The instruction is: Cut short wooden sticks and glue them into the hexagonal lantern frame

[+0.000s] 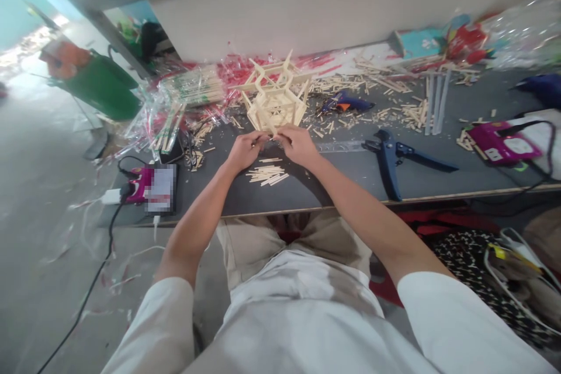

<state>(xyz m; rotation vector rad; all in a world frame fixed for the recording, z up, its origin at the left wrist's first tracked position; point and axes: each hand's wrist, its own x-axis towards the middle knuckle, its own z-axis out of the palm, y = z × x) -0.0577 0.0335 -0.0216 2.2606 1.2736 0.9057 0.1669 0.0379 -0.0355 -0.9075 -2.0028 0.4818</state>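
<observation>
A pale wooden framework of thin sticks (280, 99) stands on the dark table, right beyond my hands. My left hand (246, 151) is closed at its near left edge, fingertips pinched together; what they hold is too small to make out. My right hand (298, 144) is closed beside it, thumb and fingers pinched at the near lower edge of the framework. A small pile of short sticks (268, 173) lies on the table just below my hands. A clear ruler-like strip (339, 146) lies to the right of my right hand.
Blue cutters (388, 163) lie at right, with a blue glue gun (350, 102) behind. Glue sticks (437, 102) and scattered stick pieces are farther right. Plastic-wrapped sticks (193, 89) lie back left. A phone (160, 189), pink boxes and cables sit near both ends.
</observation>
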